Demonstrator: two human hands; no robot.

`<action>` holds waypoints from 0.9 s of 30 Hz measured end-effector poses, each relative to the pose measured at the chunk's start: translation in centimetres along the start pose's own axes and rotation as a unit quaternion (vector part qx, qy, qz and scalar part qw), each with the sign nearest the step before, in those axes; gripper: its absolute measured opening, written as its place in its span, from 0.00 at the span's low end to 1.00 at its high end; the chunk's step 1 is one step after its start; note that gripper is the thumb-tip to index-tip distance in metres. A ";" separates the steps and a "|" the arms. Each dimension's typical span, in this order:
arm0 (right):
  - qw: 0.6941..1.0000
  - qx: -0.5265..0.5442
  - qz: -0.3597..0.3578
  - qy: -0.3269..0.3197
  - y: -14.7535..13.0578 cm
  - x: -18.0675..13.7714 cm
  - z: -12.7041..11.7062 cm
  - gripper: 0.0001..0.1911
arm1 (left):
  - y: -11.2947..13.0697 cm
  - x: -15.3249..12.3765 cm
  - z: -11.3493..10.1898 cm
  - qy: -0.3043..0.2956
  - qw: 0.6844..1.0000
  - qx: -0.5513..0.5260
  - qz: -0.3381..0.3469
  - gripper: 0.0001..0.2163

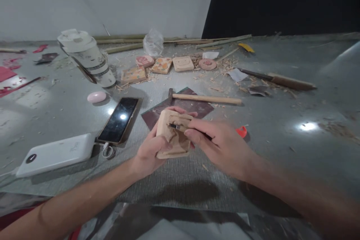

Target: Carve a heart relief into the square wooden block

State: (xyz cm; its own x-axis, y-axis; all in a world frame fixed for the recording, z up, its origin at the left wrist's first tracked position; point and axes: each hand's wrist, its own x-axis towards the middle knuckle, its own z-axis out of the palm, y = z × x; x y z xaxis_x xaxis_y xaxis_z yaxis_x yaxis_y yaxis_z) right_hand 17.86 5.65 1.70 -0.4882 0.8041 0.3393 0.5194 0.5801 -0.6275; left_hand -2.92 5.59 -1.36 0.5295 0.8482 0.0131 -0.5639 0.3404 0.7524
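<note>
My left hand (153, 150) is closed round a pale wooden block (165, 127) with rounded corners, thumb on its face and fingers behind it. Carved grooves and recesses show in the block's surface. In my right hand (225, 144) is a slim carving tool (176, 126) with a dark, partly shiny tip, which lies against the upper part of the carved face. The fingers hide most of its handle. Just beyond the block, a small hammer (206, 99) rests on a dark reddish sheet (152, 114) that looks like sandpaper.
A phone (118, 120) cabled to a white power bank (59, 153) lies at left, near a pink oval object (96, 97) and a lidded paper cup (87, 58). Carved wooden pieces (183, 63) sit among shavings at the back. A long-bladed tool (281, 79) lies at right.
</note>
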 end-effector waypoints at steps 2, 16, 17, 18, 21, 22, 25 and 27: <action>1.000 0.019 0.016 -0.008 0.1 0.0 0.1 0.18 | -0.1 0.1 0.0 0.010 1.000 0.009 -0.003 0.32; 0.979 0.162 0.111 -0.061 0.3 0.7 -0.3 0.22 | 0.0 0.3 -0.2 0.036 0.994 0.093 0.052 0.29; 0.949 0.256 0.162 -0.091 0.3 0.9 -0.3 0.24 | 0.0 0.3 -0.2 0.036 0.994 0.095 0.050 0.30; 0.915 0.332 0.201 -0.109 0.3 1.0 -0.4 0.26 | 0.0 0.3 -0.2 0.033 0.995 0.084 0.044 0.30; 0.897 0.376 0.222 -0.067 0.5 1.3 -0.8 0.26 | 0.2 0.5 0.0 0.018 0.999 0.025 0.017 0.31; 0.924 0.324 0.202 -0.039 0.5 1.3 -1.1 0.25 | 0.3 0.5 0.1 0.017 1.000 0.005 0.009 0.31; 0.989 0.102 0.104 0.030 0.6 1.0 -1.7 0.19 | 0.5 0.7 0.2 0.026 0.999 -0.017 0.005 0.31; 0.998 -0.003 0.045 0.043 0.5 0.8 -1.9 0.16 | 0.7 0.7 0.2 0.031 0.999 -0.013 0.012 0.31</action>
State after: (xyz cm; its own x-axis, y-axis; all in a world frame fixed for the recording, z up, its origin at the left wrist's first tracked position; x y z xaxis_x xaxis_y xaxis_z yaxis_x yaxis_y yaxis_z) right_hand 19.03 6.81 3.02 -0.3778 0.8610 0.3406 0.5620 0.5056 -0.6546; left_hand -2.81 6.30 -0.72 0.4764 0.8791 -0.0104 -0.5925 0.3298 0.7350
